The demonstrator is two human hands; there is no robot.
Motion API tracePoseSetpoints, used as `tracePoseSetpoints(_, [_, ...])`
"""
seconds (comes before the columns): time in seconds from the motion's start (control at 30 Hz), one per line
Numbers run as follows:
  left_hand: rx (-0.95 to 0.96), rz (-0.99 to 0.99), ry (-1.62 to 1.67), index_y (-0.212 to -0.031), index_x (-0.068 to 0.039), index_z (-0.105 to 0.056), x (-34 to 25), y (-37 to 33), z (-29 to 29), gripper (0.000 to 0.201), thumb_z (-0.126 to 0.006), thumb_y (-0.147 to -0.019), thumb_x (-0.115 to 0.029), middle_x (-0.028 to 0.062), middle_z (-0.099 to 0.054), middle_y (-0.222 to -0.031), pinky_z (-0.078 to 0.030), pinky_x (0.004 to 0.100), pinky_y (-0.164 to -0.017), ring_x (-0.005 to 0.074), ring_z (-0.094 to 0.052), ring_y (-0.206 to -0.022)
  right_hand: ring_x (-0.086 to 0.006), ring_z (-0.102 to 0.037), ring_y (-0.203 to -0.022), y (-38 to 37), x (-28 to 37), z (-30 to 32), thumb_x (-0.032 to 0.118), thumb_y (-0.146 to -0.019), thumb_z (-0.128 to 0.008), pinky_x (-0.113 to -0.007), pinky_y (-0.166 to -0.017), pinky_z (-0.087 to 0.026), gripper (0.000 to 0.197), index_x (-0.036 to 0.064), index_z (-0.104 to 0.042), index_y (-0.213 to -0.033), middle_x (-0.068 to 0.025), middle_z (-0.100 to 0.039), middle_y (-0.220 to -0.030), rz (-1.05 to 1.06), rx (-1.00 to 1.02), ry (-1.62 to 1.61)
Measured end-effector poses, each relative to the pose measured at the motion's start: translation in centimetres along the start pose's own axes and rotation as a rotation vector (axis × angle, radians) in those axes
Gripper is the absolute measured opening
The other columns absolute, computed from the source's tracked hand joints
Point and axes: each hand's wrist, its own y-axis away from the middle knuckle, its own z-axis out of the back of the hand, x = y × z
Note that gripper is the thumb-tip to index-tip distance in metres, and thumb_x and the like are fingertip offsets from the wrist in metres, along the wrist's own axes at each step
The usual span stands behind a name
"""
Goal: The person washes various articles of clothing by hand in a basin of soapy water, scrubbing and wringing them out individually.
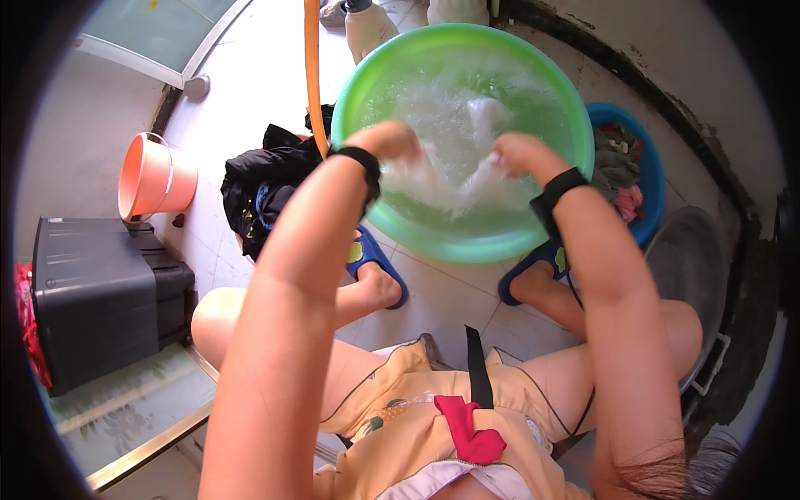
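Observation:
A large green basin (462,248) of sudsy water stands in front of me. In it a wet white cloth (454,193) sags between my hands into the water, part of it blurred. My left hand (392,143), over the basin's left side, is closed on one end of the cloth, its fingers smeared by motion. On the other side my right hand (523,157) pinches the cloth's opposite end, a bit of white showing at its fingertips. More white fabric (487,115) floats farther back. The cloth's kind cannot be made out.
Dark clothes (262,179) are heaped left of the basin, beside an orange hose (313,75). Farther left are a pink bucket (158,179) and a dark grey box (100,292). A blue tub (652,179) of clothes and a grey metal basin (687,250) stand at right.

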Motion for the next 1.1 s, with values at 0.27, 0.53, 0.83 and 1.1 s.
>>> tracePoseSetpoints(0.27, [-0.920, -0.311, 0.897, -0.102, -0.003, -0.056, -0.9, 7.5, 10.4, 0.025, -0.049, -0.085, -0.020, 0.0057, -0.059, -0.097, -0.047, 0.0316, -0.079, 0.0143, -0.054, -0.091, -0.0289, -0.052, -0.065, 8.4, 0.4, 12.4, 0.024, -0.081, -0.052, -0.037, -0.058, -0.041, 0.022, 0.0023, -0.054, -0.085, -0.0170, -0.056, -0.076, 0.226, -1.141, 0.090])
tracePoseSetpoints(0.53, [-0.634, 0.013, 0.579, -0.106, -0.006, -0.056, -3.7, 5.7, 7.0, 0.024, -0.052, -0.083, -0.015, 0.0056, -0.058, -0.096, -0.050, 0.0275, -0.066, 0.0159, -0.056, -0.078, -0.0275, -0.049, -0.058, 7.4, 1.0, 10.4, 0.023, -0.077, -0.055, -0.035, -0.055, -0.040, 0.019, 0.0044, -0.056, -0.078, -0.0133, -0.054, -0.065, 0.278, -0.764, -0.089])
tracePoseSetpoints(0.83, [-0.191, 0.179, -0.393, -0.083, -0.008, -0.065, -5.3, -0.7, -7.0, 0.017, -0.051, -0.075, -0.014, 0.0070, -0.063, -0.091, -0.049, 0.0359, -0.065, 0.0256, -0.061, -0.082, -0.0316, -0.057, -0.079, -1.5, 2.4, -5.6, 0.013, -0.071, -0.053, -0.037, -0.062, -0.046, 0.015, 0.0117, -0.063, -0.083, -0.0121, -0.061, -0.082, 0.030, -0.401, 0.097])
tracePoseSetpoints(1.1, [0.010, 0.238, -0.338, -0.086, -0.008, -0.065, -6.4, -1.1, -9.2, 0.021, -0.048, -0.074, -0.009, 0.0118, -0.061, -0.092, -0.048, 0.0355, -0.071, 0.0273, -0.059, -0.086, -0.0311, -0.057, -0.077, -1.1, 3.2, -8.7, 0.009, -0.070, -0.052, -0.037, -0.062, -0.046, 0.019, 0.0120, -0.063, -0.085, -0.0113, -0.062, -0.081, 0.018, 0.143, 0.433])
